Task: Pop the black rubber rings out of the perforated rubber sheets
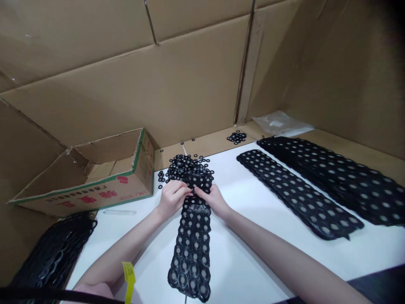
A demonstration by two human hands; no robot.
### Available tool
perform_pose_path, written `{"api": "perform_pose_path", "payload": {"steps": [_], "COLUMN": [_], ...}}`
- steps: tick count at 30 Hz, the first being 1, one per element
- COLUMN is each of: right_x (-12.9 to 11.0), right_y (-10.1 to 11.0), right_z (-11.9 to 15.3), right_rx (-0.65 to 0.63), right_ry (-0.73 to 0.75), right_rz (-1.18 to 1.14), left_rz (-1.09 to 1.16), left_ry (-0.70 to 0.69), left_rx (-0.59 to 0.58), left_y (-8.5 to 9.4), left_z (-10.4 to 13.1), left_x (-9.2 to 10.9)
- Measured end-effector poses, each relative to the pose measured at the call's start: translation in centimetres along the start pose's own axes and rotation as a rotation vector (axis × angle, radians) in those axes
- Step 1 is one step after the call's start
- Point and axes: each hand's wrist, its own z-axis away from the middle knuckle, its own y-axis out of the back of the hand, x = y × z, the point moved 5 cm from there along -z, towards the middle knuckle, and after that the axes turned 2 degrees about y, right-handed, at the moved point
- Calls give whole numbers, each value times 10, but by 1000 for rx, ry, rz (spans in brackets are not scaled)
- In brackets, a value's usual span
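A long black strip with rows of round holes (194, 245) lies lengthwise on the white table, its near end toward me. My left hand (172, 197) is at the strip's left edge, thumb and fingertips pinched together on its upper part. From the right, my right hand (213, 198) holds the opposite edge, its thumb on top and its other fingers mostly hidden. A heap of small black rings (182, 166) sits just beyond the hands, touching the strip's far end. Whether a ring is between my fingertips is too small to tell.
An open cardboard box (85, 194) stands at the left, with stacked black strips (57, 249) below it. More perforated strips (297, 190) lie at the right. A small ring pile (236, 137) and a plastic bag (281, 122) are near the cardboard wall.
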Motion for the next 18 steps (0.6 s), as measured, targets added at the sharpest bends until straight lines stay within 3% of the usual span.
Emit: {"api": "perform_pose_path", "payload": {"steps": [9, 14, 18], "right_x": [1, 1, 4], "right_y": [-1, 1, 3], "right_z": [1, 0, -2], "right_rx": [-41, -9, -10], "right_ry": [-30, -62, -46], "right_rz": [-105, -81, 0], "left_rz": [-82, -124, -84], "left_ry": [-15, -172, -160], "left_rx": [43, -17, -117], "left_y": [1, 0, -3], "left_z": [4, 2, 0], "left_x": [-4, -1, -4]}}
